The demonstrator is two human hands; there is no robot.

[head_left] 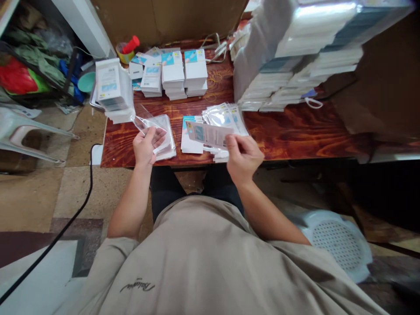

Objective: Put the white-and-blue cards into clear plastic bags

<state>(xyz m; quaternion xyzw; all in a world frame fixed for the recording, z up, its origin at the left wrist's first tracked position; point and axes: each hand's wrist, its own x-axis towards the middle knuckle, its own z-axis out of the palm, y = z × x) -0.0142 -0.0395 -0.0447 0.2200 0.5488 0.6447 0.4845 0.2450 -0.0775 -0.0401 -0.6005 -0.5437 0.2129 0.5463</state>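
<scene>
Two grips — right fingers (pixel 232 144) tight on card (pixel 213 134), left fingers (pixel 150 133) looser, apparently on plastic (pixel 144 117).

Left fingers (pixel 150 133), right fingers (pixel 232 145) in pinch grips

Table (pixel 278 140): red-brown, streaked with darker grain. Above table: card (pixel 211 134), white, printed with a blue-grey panel; bag (pixel 147 119), clear. On table: stacks (pixel 196 68), white, topped with blue and yellow. Beside table: shirt (pixel 203 262), grey-beige, lettered in black; stool (pixel 339 243), bluish white, dotted with holes.
</scene>
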